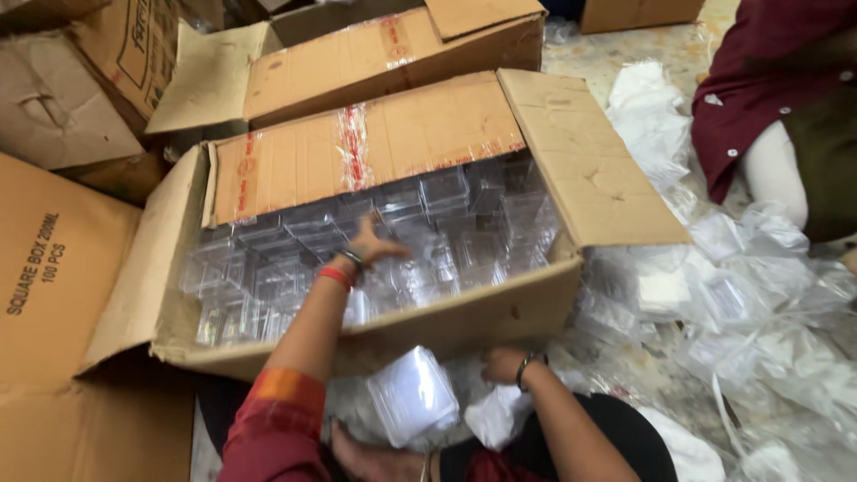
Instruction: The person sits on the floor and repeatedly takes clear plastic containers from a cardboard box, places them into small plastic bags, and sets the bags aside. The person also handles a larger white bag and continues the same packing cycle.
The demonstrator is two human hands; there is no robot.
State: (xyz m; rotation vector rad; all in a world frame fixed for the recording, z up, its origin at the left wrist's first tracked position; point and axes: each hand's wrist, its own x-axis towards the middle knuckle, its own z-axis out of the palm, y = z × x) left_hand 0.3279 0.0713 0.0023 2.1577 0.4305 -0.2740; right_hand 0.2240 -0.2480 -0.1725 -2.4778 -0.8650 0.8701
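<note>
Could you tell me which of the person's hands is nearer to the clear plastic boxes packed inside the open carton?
Left. The left hand reaches into the open carton among the clear plastic boxes. The right hand is outside, below the carton's front wall.

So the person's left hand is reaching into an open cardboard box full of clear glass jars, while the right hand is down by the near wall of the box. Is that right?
Not quite. The head view shows the open cardboard box filled with clear square plastic containers, not glass jars. The rest stands: the left hand reaches in among them, and the right hand is down at the box's near wall.
</note>
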